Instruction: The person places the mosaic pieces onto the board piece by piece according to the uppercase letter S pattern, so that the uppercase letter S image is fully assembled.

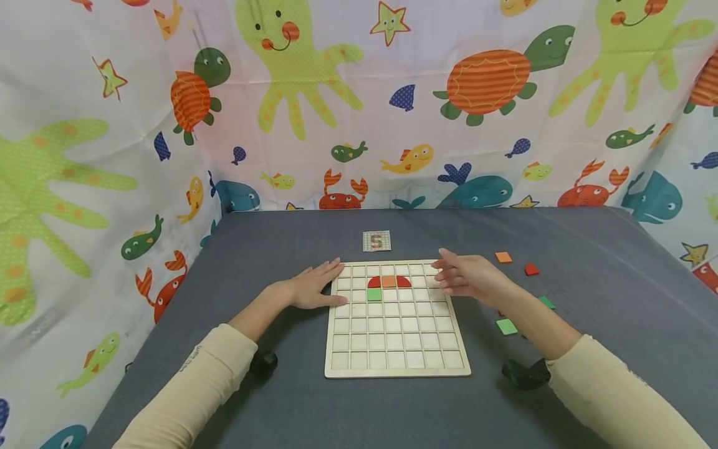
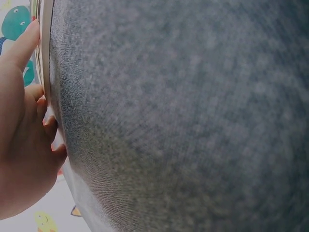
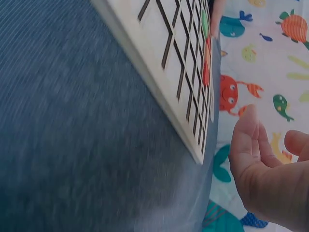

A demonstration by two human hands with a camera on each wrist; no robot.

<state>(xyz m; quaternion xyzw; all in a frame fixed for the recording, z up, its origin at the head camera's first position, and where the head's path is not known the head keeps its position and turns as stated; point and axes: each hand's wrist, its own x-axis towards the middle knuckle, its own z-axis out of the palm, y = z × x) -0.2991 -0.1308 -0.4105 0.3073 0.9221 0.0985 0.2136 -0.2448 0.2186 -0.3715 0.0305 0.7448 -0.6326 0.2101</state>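
A wooden grid board (image 1: pixel 394 360) lies on the grey table. Near its far side sit an orange square tile (image 1: pixel 389 282) between two red rounded-corner tiles (image 1: pixel 403 282) and a green square tile (image 1: pixel 374 294) one row nearer. My left hand (image 1: pixel 311 290) rests at the board's left edge, thumb and fingers extended over the rim. Above the right edge hovers my right hand (image 1: pixel 470 276), its fingers loosely bent with nothing between them; the right wrist view shows this hand (image 3: pixel 263 169) raised beyond the board's corner.
Behind the board lies a small pattern card (image 1: pixel 376 241). Loose tiles lie to the right: an orange one (image 1: pixel 503 257), a red one (image 1: pixel 531 269) and green ones (image 1: pixel 507 327), some partly hidden under the right forearm. A printed curtain (image 1: pixel 359 125) surrounds the table's back and sides.
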